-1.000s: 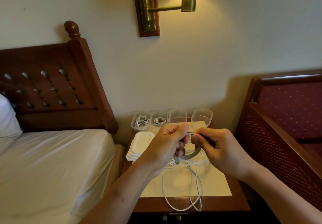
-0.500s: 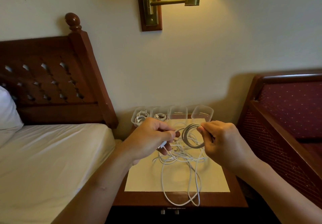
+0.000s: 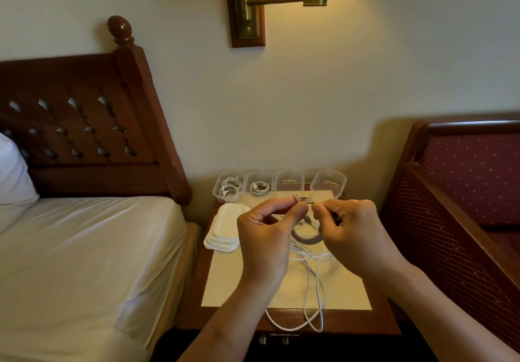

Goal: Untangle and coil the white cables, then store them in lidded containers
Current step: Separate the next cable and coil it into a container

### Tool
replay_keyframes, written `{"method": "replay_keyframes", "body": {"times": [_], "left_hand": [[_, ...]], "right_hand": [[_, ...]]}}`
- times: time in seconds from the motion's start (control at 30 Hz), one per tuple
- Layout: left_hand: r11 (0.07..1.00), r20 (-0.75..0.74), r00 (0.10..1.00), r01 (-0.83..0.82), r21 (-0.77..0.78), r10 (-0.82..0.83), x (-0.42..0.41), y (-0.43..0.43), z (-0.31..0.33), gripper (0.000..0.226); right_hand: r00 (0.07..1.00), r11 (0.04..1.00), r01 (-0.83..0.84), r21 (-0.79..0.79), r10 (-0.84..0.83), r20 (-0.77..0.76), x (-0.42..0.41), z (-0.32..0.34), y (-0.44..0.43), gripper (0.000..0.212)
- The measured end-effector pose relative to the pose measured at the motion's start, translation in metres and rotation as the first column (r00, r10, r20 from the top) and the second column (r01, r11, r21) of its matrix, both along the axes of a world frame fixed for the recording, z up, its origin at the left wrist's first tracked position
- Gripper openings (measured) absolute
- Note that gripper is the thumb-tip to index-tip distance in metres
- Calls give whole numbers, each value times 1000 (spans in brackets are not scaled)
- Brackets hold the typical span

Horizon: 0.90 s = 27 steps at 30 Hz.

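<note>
— White cord, wound into a small coil (image 3: 306, 239), hangs between the two hands over the middle of the nightstand (image 3: 351, 321).
— How are they holding it?
— The left hand (image 3: 264, 237) pinches its top between thumb and forefinger. The right hand (image 3: 357, 235) pinches it just beside, fingertips almost meeting. Fingers hide the upper half, so only the lower arc shows.
— And the rest?
— Loose cables (image 3: 315, 291) lie tangled on the cream mat (image 3: 225, 283) beneath, with one loop drooping over the front edge. Whether they join the coil, I can't tell.
— Containers?
— Four clear containers (image 3: 330, 181) stand in a row by the wall. The two on the left each hold a cable; the others are hard to make out. The white lids (image 3: 225, 229) are stacked left of the hands.
— Any lettering?
— Too small to read from here.
</note>
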State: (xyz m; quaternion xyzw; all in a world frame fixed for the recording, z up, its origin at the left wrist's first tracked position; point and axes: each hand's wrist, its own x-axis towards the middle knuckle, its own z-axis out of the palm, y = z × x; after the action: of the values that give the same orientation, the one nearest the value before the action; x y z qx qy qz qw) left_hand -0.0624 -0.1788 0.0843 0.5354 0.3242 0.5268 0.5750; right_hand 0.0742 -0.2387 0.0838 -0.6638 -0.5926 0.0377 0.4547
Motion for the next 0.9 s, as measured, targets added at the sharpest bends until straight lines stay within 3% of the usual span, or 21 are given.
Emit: {"method": "replay_keyframes", "body": {"times": [0.13, 0.23, 0.37, 0.47, 0.57, 0.63, 0.7, 0.8, 0.87, 0.9], "left_hand": [[916, -142, 971, -128, 379, 195, 1, 0, -18, 16], [851, -182, 951, -124, 511, 248, -3, 7, -19, 14], [761, -250, 929, -49, 647, 273, -5, 16, -10, 36], [854, -404, 899, 73, 516, 167, -7, 25, -6, 36], [903, -456, 886, 258, 343, -80, -11, 29, -1, 27], [872, -435, 858, 413, 264, -275, -14, 31, 2, 15], [835, -424, 828, 494, 244, -366, -17, 31, 4, 11], [791, -463, 772, 574, 214, -435, -20, 32, 5, 36], [748, -410, 728, 647, 149, -549, -26, 34, 6, 51], [733, -362, 718, 669, 125, -594, -29, 36, 7, 48]], "right_hand": [[999, 1000, -9, -18, 9, -43, 0, 5, -3, 27], [996, 998, -36, -47, 32, -82, 0, 9, -6, 26], [984, 993, -77, -86, 61, -168, 1, 14, -11, 29], [970, 986, -137, -95, 114, -214, 3, 17, -17, 29], [953, 972, -209, -111, 177, -244, 4, 20, -20, 28], [932, 958, -258, -127, 213, -293, 6, 21, -21, 29], [906, 950, -288, -121, 229, -356, 9, 22, -22, 30], [872, 944, -315, -102, 245, -423, 12, 20, -22, 31], [837, 939, -332, -91, 248, -487, 15, 19, -21, 32], [816, 939, -333, -82, 244, -524, 17, 19, -21, 33]]}}
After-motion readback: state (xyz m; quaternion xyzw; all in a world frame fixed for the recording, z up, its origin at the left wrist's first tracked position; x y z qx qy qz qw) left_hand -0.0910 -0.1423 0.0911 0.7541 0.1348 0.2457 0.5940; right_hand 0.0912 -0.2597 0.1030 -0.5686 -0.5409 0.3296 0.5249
